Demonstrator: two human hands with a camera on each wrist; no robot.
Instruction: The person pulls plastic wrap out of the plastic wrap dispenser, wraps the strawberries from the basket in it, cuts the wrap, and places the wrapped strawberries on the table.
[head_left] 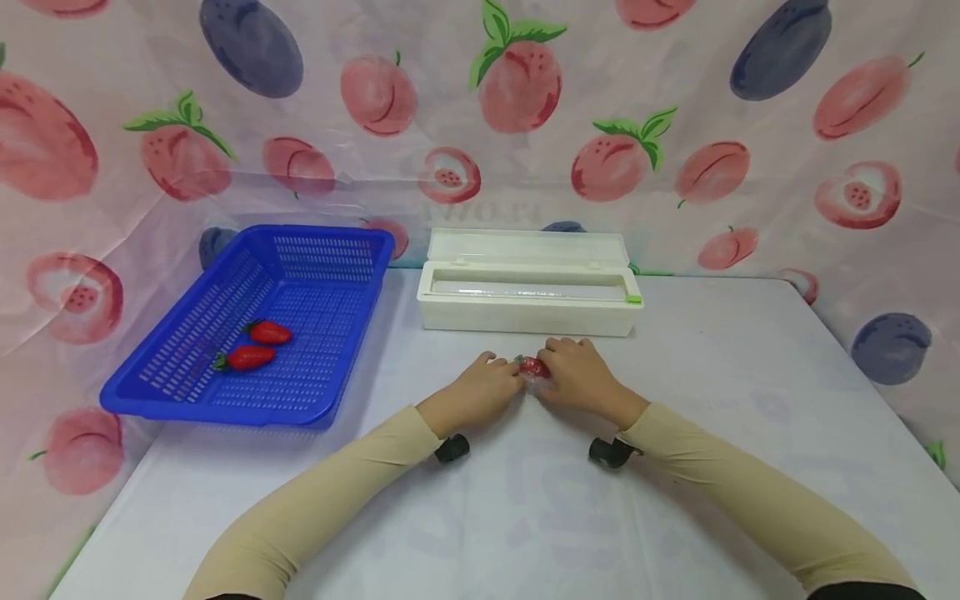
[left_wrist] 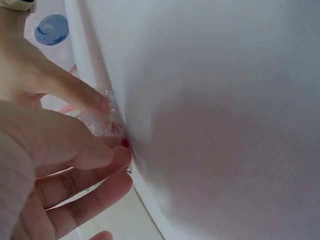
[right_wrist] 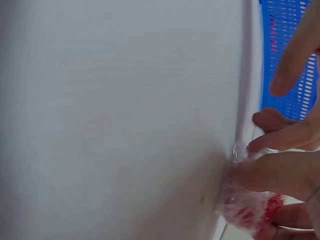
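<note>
Both hands meet over the white table at a red strawberry (head_left: 533,367) with clear plastic film around it. My right hand (head_left: 581,375) grips the wrapped strawberry from its right side; the right wrist view shows the thumb pressing crinkled film (right_wrist: 240,200) against the red fruit. From the left, my left hand (head_left: 483,390) pinches the leafy end with thumb and fingertips, as the left wrist view shows close up. Fingers hide much of the fruit there, leaving a bit of red strawberry (left_wrist: 125,143) between them.
A blue plastic basket (head_left: 352,333) at the left holds two unwrapped strawberries (head_left: 251,357). Behind the hands stands a white cling film dispenser (head_left: 525,317), lid raised, a film roll inside and a green slider (head_left: 633,299) at its right end. A fruit-patterned cloth (head_left: 525,192) hangs behind.
</note>
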